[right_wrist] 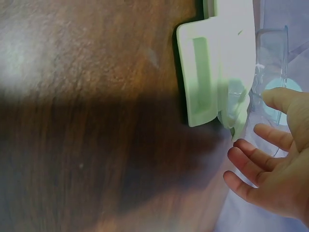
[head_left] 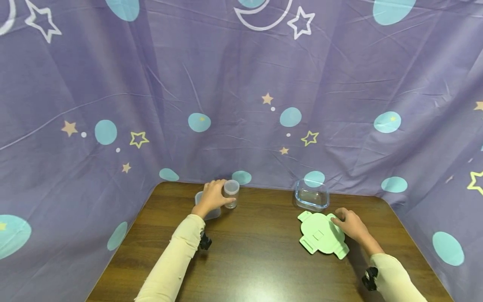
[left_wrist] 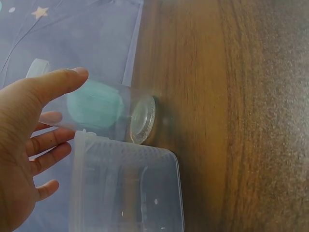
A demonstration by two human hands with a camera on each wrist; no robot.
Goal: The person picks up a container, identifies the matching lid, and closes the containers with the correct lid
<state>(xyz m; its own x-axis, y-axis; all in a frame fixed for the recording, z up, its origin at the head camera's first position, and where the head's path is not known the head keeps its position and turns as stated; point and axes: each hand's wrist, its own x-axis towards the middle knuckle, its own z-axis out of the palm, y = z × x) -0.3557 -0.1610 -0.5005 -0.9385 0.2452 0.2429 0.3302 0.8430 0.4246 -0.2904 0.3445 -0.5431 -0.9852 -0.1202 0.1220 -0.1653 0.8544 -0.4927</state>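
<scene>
So on the far left of the counter (head_left: 256, 247) there's a clear plastic box (head_left: 213, 214), with the left hand (head_left: 212, 195) above it, fingers loosely spread around an upright clear jar (head_left: 232, 189); can't tell if they touch. Farther right, a glass dish (head_left: 312, 200) sits behind a flat green lid (head_left: 322, 235), then the right hand (head_left: 351, 225), relaxed and unclenched at the lid's edge.

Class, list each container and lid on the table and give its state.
Clear jar: upright, seemingly capped.
Plastic tub: upright; whether covered, unclear.
Glass dish: upright, uncovered.
Green lid: lying flat, off the dish, flaps spread outward.
</scene>
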